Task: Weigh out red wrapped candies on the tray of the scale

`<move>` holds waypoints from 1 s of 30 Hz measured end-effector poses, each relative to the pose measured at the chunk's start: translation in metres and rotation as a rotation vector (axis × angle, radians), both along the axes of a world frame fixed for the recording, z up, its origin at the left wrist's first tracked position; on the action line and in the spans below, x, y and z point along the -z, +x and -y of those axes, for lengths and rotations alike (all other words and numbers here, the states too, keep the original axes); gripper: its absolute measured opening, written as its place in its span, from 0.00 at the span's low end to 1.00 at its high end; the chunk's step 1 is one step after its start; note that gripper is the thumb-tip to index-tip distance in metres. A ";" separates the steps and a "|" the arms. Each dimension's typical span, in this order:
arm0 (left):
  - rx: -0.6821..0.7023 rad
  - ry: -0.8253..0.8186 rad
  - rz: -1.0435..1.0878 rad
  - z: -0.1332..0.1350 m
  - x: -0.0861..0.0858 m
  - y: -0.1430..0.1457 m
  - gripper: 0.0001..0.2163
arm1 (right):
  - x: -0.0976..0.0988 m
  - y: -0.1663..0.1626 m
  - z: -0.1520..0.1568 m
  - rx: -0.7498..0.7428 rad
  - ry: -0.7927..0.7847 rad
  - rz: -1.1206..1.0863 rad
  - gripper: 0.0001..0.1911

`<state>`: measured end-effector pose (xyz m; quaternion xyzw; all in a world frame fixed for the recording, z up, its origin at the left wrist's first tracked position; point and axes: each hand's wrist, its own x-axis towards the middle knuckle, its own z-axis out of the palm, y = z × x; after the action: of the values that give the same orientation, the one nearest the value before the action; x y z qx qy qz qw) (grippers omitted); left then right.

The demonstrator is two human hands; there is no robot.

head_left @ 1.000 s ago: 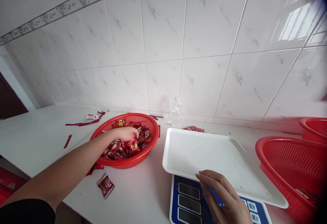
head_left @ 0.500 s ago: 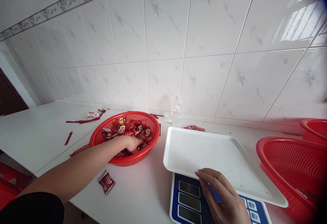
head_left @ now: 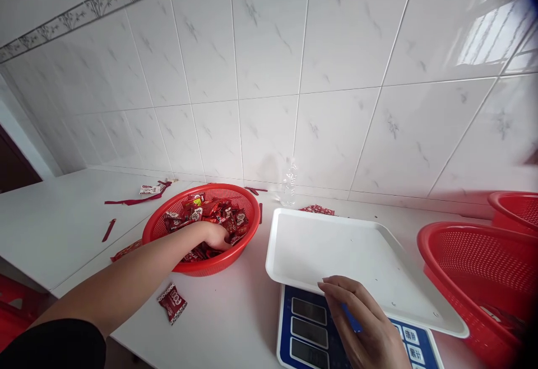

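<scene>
My left hand (head_left: pixel 216 236) reaches into a red plastic basket (head_left: pixel 147 229). It rests among small red candy packets (head_left: pixel 210 209), and its fingers are hidden down between them, so their grip does not show. Over the blue keypad of a digital scale (head_left: pixel 309 332), my right hand (head_left: pixel 363 318) hovers by the near edge of a white tray (head_left: pixel 328 245). Its thumb and fingertips come together in a loose pinch, with nothing visible in them. A single red packet (head_left: pixel 172 303) lies on the table in front of the basket.
Two more red baskets (head_left: pixel 474 240) stand at the right. A clear plastic bottle (head_left: pixel 289 184) is upright by the tiled wall, with a flattened red wrapper (head_left: pixel 317 210) behind the tray. Red strips (head_left: pixel 134 201) and a white label (head_left: pixel 150 189) lie at the left.
The view has shifted slightly, so everything sits a little further left in the picture. My left hand is still in the basket, its fingers somewhat deeper among the packets. My right hand keeps its pose.
</scene>
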<state>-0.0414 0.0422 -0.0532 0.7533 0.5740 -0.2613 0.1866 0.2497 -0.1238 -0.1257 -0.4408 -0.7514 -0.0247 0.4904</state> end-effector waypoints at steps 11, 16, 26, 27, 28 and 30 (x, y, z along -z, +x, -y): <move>-0.047 0.149 0.196 -0.011 -0.003 -0.013 0.12 | 0.000 0.000 -0.001 -0.002 -0.019 -0.026 0.10; -0.112 0.258 0.394 -0.008 -0.024 -0.026 0.13 | 0.001 0.001 0.000 -0.001 0.002 -0.009 0.10; -0.179 0.479 0.966 0.017 -0.054 0.018 0.09 | -0.010 -0.005 0.001 0.014 0.087 -0.042 0.09; -0.169 0.461 1.020 0.021 -0.053 0.029 0.09 | -0.011 -0.005 0.001 0.015 0.087 -0.044 0.10; -0.154 0.433 1.067 0.026 -0.051 0.041 0.08 | -0.011 -0.005 0.001 0.022 0.087 -0.044 0.10; -0.112 0.358 1.144 0.034 -0.045 0.065 0.07 | -0.011 -0.004 0.000 0.048 0.095 -0.039 0.10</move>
<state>0.0233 0.0079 -0.0084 0.7627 0.4562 0.2965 0.3497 0.2458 -0.1241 -0.1146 -0.4354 -0.7288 -0.0635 0.5246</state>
